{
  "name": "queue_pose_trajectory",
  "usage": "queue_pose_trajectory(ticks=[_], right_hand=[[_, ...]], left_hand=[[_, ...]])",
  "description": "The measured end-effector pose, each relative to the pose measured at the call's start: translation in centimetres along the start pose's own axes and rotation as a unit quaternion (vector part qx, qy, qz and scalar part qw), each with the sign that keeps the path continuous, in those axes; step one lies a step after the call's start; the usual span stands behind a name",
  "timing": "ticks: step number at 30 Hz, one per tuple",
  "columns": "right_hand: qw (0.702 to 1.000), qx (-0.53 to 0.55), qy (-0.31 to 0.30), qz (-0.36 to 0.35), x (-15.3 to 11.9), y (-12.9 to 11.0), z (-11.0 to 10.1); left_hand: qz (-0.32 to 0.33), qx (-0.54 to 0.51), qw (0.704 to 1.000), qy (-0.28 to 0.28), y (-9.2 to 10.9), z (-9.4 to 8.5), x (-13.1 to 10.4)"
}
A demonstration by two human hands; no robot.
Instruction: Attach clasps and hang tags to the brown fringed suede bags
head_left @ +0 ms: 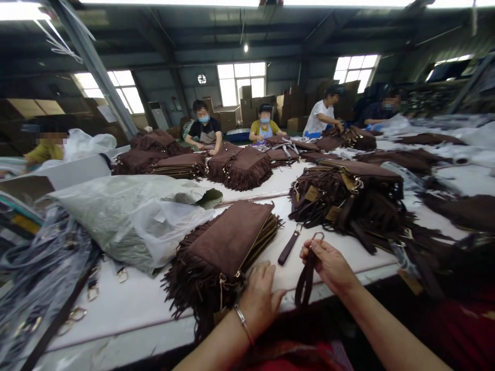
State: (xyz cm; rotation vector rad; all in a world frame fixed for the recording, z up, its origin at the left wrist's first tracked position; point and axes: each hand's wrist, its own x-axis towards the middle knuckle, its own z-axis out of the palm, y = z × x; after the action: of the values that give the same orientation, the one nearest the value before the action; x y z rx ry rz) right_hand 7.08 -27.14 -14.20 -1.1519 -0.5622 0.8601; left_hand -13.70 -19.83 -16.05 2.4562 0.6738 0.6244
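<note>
A brown wrist strap (306,281) with a metal clasp hangs in a loop from my right hand (328,265), pinched between thumb and fingers. My left hand (261,293) lies against the near corner of a stack of brown fringed pouches (232,234), thumb apart and fingers stretched along the side by the zippers. Between the pouches and my right hand, a second wrist strap (289,246) lies flat on the white table (266,257). A tan tag (221,315) hangs low at the stack's near corner, partly hidden by my left forearm.
Another pile of fringed pouches (348,190) with tags stands to the right. A large plastic bag (127,211) lies left, near wrapped straps (46,278) and loose metal clasps (93,291). More pouch stacks (240,165) sit farther back, where several people work around the table.
</note>
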Motion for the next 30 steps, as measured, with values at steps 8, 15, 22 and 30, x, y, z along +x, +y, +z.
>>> queue_pose_trajectory(ticks=[8, 15, 22, 30], right_hand=[[0.842, -0.442, -0.175, -0.255, -5.5, 0.1, 5.5], [0.743, -0.47, -0.305, -0.366, -7.2, 0.7, 8.0], [0.605, -0.509, -0.343, -0.507, -8.4, 1.0, 11.6], [0.639, -0.505, -0.285, -0.506, -8.6, 1.6, 12.6]], left_hand=[[-0.241, -0.447, 0.861, -0.04, 3.9, -5.9, 0.1], [-0.33, -0.45, 0.829, -0.029, 2.7, -7.4, -3.7], [-0.357, -0.552, 0.754, 0.013, 1.5, -8.3, -6.9], [-0.29, -0.385, 0.871, 0.096, -0.1, -10.5, -8.5]])
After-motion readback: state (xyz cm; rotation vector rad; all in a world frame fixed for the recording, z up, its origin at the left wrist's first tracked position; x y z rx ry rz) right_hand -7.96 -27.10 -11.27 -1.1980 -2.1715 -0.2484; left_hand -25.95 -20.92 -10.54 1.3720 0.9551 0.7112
